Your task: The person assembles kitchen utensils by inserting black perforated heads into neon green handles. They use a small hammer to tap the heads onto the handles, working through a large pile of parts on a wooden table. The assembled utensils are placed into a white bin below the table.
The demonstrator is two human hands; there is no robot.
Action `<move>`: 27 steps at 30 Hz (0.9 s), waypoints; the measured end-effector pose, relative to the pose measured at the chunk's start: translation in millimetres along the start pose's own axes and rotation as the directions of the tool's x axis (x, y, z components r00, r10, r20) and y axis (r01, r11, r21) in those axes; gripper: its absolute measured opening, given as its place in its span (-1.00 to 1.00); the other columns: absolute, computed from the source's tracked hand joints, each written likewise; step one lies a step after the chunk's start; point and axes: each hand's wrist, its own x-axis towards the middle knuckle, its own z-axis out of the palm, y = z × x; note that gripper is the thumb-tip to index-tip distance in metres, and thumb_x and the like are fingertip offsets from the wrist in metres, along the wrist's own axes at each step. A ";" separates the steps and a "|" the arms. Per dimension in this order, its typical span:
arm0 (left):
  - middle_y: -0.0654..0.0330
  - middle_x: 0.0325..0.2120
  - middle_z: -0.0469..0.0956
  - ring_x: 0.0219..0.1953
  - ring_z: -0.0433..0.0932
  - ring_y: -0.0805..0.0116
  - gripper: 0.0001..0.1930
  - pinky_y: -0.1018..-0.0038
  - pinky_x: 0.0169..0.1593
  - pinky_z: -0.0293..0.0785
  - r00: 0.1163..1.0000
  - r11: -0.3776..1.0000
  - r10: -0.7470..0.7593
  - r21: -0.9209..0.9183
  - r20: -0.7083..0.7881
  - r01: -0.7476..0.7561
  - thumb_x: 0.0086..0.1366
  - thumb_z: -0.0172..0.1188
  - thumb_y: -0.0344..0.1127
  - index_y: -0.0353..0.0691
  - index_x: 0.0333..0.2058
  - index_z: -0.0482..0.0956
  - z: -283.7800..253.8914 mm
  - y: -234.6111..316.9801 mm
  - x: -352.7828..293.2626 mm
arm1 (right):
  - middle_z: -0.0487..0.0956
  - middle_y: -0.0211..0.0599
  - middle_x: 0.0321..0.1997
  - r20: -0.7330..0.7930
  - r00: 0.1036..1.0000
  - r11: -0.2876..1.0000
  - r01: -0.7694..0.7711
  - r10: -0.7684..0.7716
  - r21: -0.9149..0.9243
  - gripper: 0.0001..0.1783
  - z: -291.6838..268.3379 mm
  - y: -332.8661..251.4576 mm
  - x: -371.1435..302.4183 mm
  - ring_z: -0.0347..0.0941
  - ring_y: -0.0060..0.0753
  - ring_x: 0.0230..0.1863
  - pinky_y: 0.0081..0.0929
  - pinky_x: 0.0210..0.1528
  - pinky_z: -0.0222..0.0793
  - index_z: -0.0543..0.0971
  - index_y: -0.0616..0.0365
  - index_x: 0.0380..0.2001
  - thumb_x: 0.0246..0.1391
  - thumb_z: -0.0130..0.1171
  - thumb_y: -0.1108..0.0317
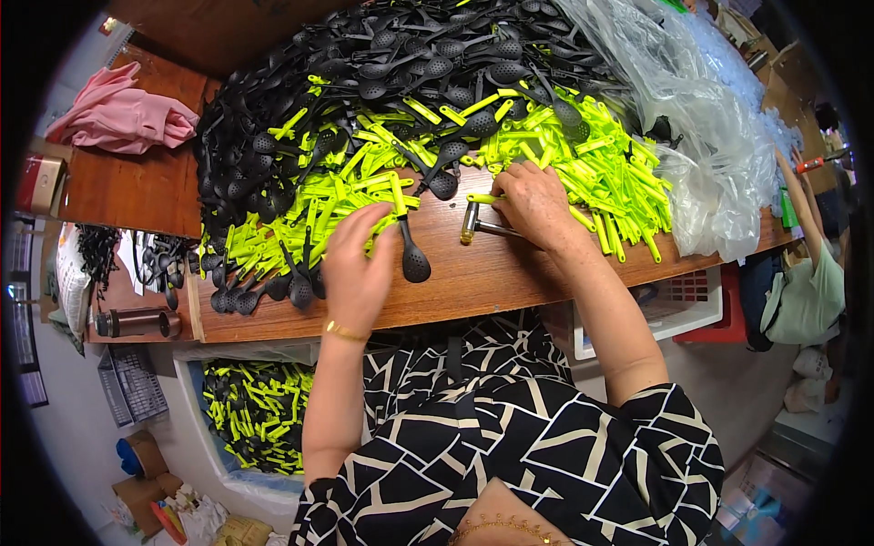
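My left hand [357, 273] is slightly smeared, its fingers bent and apart beside a perforated spoon [415, 264] with a black bowl and lime-green handle. That spoon lies on the wooden table, bowl toward me. My right hand [530, 205] rests by the edge of the green heap, fingers curled down with a loose lime-green handle [482, 197] at its thumb side. Its fingertips are partly hidden. Under this hand runs the shaft of a small hammer [470, 222] with a yellowish face; whether the palm touches the shaft I cannot tell.
Lime-green handles [628, 196] are heaped right and left. Behind them rises a large pile of black spoons [410, 68]. Clear plastic sheeting [710, 173] drapes the right side. A flask [137, 323] and pink cloth [127, 114] sit left. Below stands a bin of green-handled spoons [255, 414].
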 end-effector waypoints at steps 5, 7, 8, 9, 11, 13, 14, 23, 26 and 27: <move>0.02 -0.14 0.68 -0.07 0.65 -0.04 -0.69 0.19 0.04 0.56 0.979 0.945 0.166 0.264 0.118 -0.192 0.31 0.36 -0.33 -0.24 0.01 0.68 78.7 -27.6 70.3 | 0.65 -0.30 -0.21 0.060 0.991 0.993 0.118 -0.117 -0.020 -0.85 4.8 5.1 4.9 0.58 -0.14 -0.07 -0.15 -0.02 0.41 0.60 0.03 -0.27 0.10 0.36 0.34; 0.01 -0.17 0.68 -0.10 0.66 -0.05 -0.70 0.17 0.01 0.57 0.979 0.941 0.077 0.311 0.191 -0.135 0.29 0.37 -0.32 -0.23 -0.02 0.68 98.8 -32.2 95.4 | 0.66 -0.30 -0.18 0.040 0.990 0.991 0.136 -0.137 0.018 -0.79 11.0 11.7 0.6 0.58 -0.12 -0.08 -0.19 -0.02 0.41 0.62 0.03 -0.12 0.16 0.29 0.38; 0.01 -0.17 0.68 -0.12 0.66 -0.06 -0.72 0.15 0.00 0.58 0.970 0.944 0.002 0.321 0.245 -0.083 0.29 0.37 -0.32 -0.22 -0.04 0.68 104.8 -32.3 105.0 | 0.66 -0.30 -0.18 -0.035 0.990 0.990 0.134 -0.133 0.036 -0.75 12.0 14.4 -1.6 0.58 -0.13 -0.08 -0.19 -0.02 0.41 0.63 0.02 -0.08 0.15 0.29 0.39; 0.00 -0.17 0.68 -0.13 0.67 -0.06 -0.74 0.13 0.00 0.59 0.952 0.941 -0.074 0.336 0.298 -0.032 0.28 0.36 -0.32 -0.21 -0.07 0.68 108.6 -32.1 113.0 | 0.66 -0.30 -0.18 -0.111 0.986 0.990 0.133 -0.127 0.055 -0.71 12.6 15.8 -3.5 0.59 -0.13 -0.08 -0.19 -0.01 0.41 0.64 0.02 -0.03 0.15 0.29 0.39; -0.02 -0.20 0.68 -0.13 0.68 -0.07 -0.74 0.11 -0.01 0.60 0.924 0.962 -0.121 0.272 0.362 0.019 0.28 0.34 -0.35 -0.22 -0.07 0.67 107.9 -35.8 126.2 | 0.67 -0.33 -0.17 -0.235 0.970 0.988 0.091 -0.060 0.122 -0.65 12.8 18.3 -8.4 0.59 -0.17 -0.06 -0.24 0.05 0.37 0.66 -0.04 0.05 0.20 0.23 0.44; 0.04 -0.30 0.70 -0.21 0.73 0.10 -0.79 0.22 -0.07 0.65 0.950 0.967 -0.050 0.252 0.307 -0.030 0.32 0.33 -0.41 -0.25 -0.08 0.66 106.3 -39.9 126.1 | 0.67 -0.33 -0.09 -0.344 0.938 0.956 0.056 0.048 0.286 -0.68 11.0 20.7 -15.7 0.60 -0.15 -0.03 -0.25 0.12 0.34 0.68 -0.02 0.03 0.20 0.27 0.43; 0.07 -0.30 0.70 -0.24 0.74 0.17 -0.82 0.28 -0.11 0.66 0.951 0.993 -0.116 0.003 0.288 0.120 0.34 0.34 -0.40 -0.27 -0.10 0.65 104.5 -42.0 121.6 | 0.68 -0.33 -0.05 -0.390 0.915 0.929 0.049 0.106 0.367 -0.70 10.7 20.7 -18.7 0.60 -0.13 -0.02 -0.25 0.15 0.32 0.68 -0.01 0.01 0.20 0.30 0.42; 0.19 -0.33 0.73 -0.26 0.78 0.31 -0.83 0.53 -0.16 0.63 0.876 0.311 -0.424 -0.872 0.228 0.378 0.45 0.37 -0.31 -0.23 -0.10 0.64 76.4 -8.2 33.7 | 0.66 -0.48 -0.23 0.100 0.890 -0.261 0.022 0.444 0.965 -0.84 -8.1 -33.0 -27.6 0.55 -0.64 -0.25 -0.62 -0.12 0.47 0.61 0.08 -0.13 0.31 0.40 0.39; 0.20 -0.31 0.73 -0.26 0.76 0.35 -0.84 0.42 -0.08 0.69 0.886 0.134 -0.403 -0.943 0.229 0.305 0.46 0.35 -0.36 -0.18 -0.05 0.62 78.0 8.7 2.7 | 0.66 -0.50 -0.21 0.179 0.922 -0.450 -0.005 0.344 0.893 -0.84 3.6 -58.3 -28.8 0.57 -0.66 -0.20 -0.61 -0.12 0.46 0.61 0.06 -0.11 0.31 0.39 0.38; 0.20 -0.31 0.73 -0.26 0.75 0.37 -0.83 0.42 -0.07 0.70 0.884 0.120 -0.417 -0.951 0.211 0.283 0.46 0.35 -0.37 -0.19 -0.04 0.61 80.2 14.4 -4.8 | 0.68 -0.49 -0.18 0.181 0.896 -0.426 0.011 0.406 0.904 -0.84 10.9 -65.2 -26.7 0.59 -0.64 -0.16 -0.60 -0.07 0.50 0.61 0.04 -0.10 0.32 0.38 0.39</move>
